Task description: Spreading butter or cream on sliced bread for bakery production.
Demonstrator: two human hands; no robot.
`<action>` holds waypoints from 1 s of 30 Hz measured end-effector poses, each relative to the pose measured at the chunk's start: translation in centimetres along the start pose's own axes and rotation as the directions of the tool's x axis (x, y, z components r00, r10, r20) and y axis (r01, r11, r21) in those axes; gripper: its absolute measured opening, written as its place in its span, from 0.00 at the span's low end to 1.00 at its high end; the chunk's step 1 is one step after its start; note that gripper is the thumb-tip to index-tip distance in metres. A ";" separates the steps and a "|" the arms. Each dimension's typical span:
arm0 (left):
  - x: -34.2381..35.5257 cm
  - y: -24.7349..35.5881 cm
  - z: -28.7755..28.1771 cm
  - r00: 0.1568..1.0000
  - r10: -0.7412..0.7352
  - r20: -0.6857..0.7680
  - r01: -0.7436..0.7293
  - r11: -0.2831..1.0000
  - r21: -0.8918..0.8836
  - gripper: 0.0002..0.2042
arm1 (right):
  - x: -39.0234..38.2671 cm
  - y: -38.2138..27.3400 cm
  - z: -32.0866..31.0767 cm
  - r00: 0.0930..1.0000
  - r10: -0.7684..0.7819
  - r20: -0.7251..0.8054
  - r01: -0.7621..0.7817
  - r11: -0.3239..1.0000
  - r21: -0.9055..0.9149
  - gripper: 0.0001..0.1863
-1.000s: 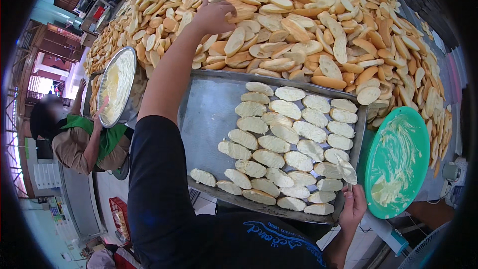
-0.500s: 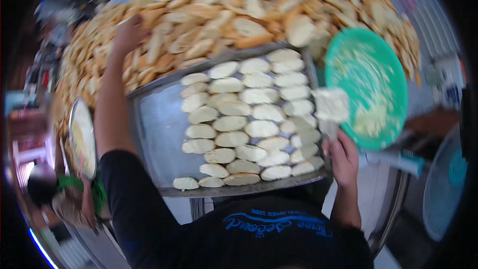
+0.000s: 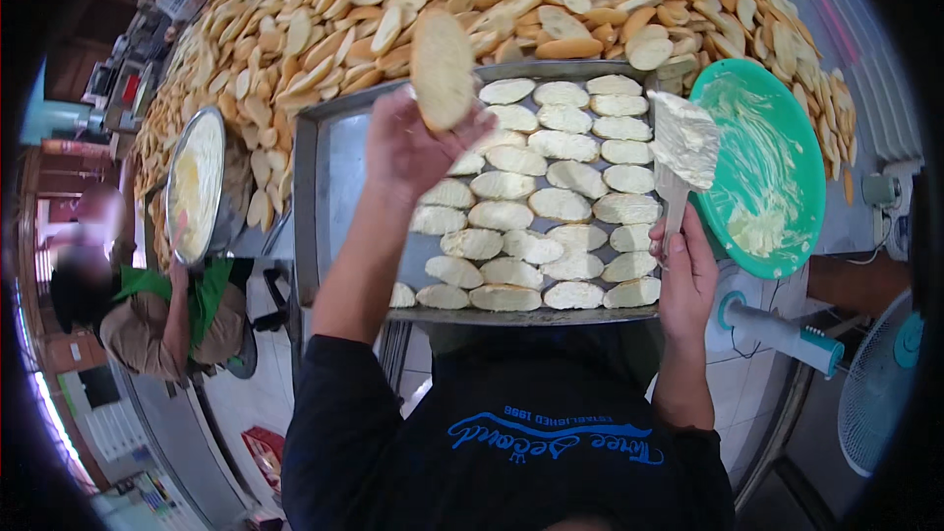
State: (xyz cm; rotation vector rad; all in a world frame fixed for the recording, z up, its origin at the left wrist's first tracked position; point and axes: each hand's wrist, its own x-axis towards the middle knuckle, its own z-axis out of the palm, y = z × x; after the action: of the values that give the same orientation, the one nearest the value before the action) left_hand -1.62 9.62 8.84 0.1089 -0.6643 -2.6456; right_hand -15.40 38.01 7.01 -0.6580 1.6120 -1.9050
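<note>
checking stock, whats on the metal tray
Rows of pale bread slices cover the right part of the tray; its left strip is bare. The left hand and its slice hide some.

One metal tray (image 3: 334, 197) holds about twenty-five spread bread slices (image 3: 560, 205). One green plate (image 3: 787, 138) sits right, one metal bowl (image 3: 195, 187) left.

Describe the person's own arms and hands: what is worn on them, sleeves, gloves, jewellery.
Both hands are bare, with no gloves: the left hand and the right hand. Both forearms are uncovered too. Dark, near-black sleeves end around the elbow on each arm and belong to a dark top with blue lettering across it. No watch, ring or bracelet shows on either wrist or hand.
</note>
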 end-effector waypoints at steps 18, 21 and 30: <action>-7.8 -6.5 5.8 0.991 -0.130 -0.035 0.129 0.991 -0.017 0.30 | 1.8 -0.6 4.0 0.682 -0.617 0.393 0.707 0.419 -0.570 0.25; -7.9 -6.5 5.6 0.994 -0.111 0.018 0.111 0.994 0.018 0.30 | 1.7 -0.7 2.4 0.652 -0.598 0.466 0.727 0.320 -0.607 0.26; -8.4 -7.1 3.6 0.986 -0.158 0.047 0.159 0.987 -0.012 0.30 | 1.6 -1.1 -1.7 0.680 -0.495 0.541 0.683 0.157 -0.714 0.26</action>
State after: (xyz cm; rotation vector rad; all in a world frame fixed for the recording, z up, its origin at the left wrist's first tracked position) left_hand 2.85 20.31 8.56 0.1012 -0.6757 -2.8131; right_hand -17.84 38.28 7.87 -2.1676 2.4243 -1.0713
